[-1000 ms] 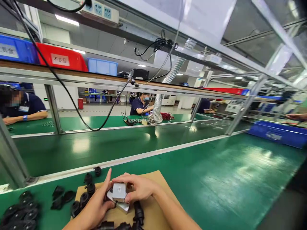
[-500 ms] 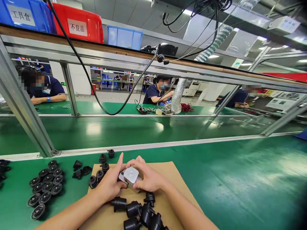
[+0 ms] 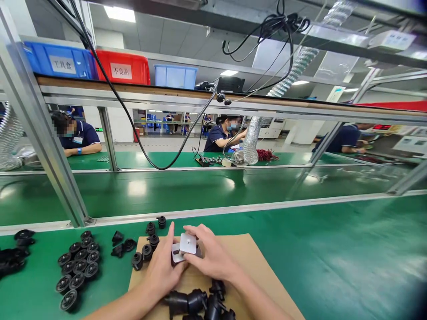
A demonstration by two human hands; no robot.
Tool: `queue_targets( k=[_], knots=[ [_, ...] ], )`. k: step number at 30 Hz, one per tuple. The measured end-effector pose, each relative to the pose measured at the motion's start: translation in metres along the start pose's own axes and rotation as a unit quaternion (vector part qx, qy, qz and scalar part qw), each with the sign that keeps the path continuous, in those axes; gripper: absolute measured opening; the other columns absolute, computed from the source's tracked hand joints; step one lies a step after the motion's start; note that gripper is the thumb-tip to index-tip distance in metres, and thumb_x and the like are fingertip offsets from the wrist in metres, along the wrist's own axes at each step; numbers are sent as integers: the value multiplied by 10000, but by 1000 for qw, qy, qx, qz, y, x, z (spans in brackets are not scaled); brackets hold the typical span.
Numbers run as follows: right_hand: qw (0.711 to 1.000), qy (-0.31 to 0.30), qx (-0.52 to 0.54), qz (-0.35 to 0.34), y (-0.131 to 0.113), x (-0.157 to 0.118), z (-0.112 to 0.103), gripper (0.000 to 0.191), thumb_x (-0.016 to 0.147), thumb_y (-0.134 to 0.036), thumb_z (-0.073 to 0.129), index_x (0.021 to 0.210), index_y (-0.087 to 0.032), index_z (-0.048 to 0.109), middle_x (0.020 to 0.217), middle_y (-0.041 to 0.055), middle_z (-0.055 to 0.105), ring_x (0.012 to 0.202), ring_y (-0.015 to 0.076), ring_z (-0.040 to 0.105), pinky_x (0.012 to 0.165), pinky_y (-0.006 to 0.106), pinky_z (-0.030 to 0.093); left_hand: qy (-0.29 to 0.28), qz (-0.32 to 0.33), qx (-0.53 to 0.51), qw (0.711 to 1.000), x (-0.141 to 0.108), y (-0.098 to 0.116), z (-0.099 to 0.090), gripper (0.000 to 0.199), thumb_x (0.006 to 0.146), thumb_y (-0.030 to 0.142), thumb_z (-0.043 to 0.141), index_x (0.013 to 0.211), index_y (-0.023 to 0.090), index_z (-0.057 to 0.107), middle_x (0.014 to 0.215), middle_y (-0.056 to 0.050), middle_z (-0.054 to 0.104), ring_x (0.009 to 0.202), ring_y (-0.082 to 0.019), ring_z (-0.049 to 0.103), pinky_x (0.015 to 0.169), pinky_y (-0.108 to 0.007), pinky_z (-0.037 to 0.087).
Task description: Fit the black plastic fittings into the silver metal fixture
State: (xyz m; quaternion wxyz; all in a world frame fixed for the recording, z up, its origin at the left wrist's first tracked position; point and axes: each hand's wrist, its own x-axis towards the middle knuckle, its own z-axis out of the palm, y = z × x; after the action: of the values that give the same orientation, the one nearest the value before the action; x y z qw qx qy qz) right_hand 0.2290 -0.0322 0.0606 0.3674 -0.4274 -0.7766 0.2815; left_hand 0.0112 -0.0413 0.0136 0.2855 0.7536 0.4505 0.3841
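Note:
Both of my hands close around a small white square block (image 3: 187, 243) held just above a brown cardboard sheet (image 3: 253, 262). My left hand (image 3: 163, 266) grips it from the left with the thumb raised. My right hand (image 3: 210, 255) covers its right side, fingers over the top edge. A dark part shows under the block, mostly hidden by my fingers. Several black plastic parts (image 3: 200, 302) lie on the cardboard just in front of my wrists.
Black round parts (image 3: 78, 266) lie in rows on the green bench at left, with loose black pieces (image 3: 147, 249) near the cardboard's far corner. A metal post (image 3: 50, 146) stands at left. Beyond runs a green conveyor (image 3: 200, 189); other people work across it.
The view has tilted down and shifted, so the hands sit higher in the frame. Both hands keep hold of the white block, which has turned slightly.

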Motion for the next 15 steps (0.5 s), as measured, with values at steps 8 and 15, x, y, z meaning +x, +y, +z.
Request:
queue_targets(
  k=[8,15],
  knots=[
    [961,40,-248,113,9,-2,-36,527,906,-212,663,1431,-216,614,1279,113,709,1196,332,588,1037,481,463,12,71,4,997,11,-2,6,967,908,110,718,1684,423,233,1337,-60,689,1262,-309,607,1150,-561,468],
    [947,7,-289,140,39,-3,-30,478,850,-202,727,1327,-215,700,1169,153,751,1132,410,604,946,558,488,49,359,66,930,4,13,-11,780,976,-12,441,1662,329,298,1458,-134,668,1327,-280,647,1078,-500,513]
  ],
)
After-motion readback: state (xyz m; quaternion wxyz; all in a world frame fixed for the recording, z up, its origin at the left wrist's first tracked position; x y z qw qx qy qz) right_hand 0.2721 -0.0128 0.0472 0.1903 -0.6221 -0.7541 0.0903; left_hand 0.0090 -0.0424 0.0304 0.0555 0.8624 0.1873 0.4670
